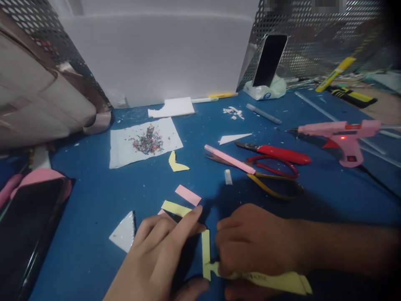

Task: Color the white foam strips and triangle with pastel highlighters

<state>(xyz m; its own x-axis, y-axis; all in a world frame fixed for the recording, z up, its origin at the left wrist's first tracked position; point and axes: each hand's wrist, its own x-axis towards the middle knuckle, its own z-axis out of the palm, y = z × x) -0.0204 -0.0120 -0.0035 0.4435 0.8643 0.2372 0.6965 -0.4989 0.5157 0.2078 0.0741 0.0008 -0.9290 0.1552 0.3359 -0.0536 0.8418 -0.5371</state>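
My left hand [159, 251] spans a narrow pale-yellow strip [206, 248], its fingertips at the strip's far end and its thumb at the near end. In my right hand [257, 238] is a yellow glue tube [278, 282], lying nearly level, its narrow nozzle touching the strip close to the thumb. My fingers hide the tube's middle. Just beyond my left fingers lie another yellow strip [176, 207] and a pink strip [188, 195]. A white triangular piece [123, 232] is left of that hand.
Past my hands are scissors [272, 188], a pink stick [230, 159], a red-handled cutter [283, 154] and a pink glue gun [341, 133] with its light on. White paper [117, 152] carries glitter. A dark phone [34, 225] lies left; another phone [270, 60] stands at the back.
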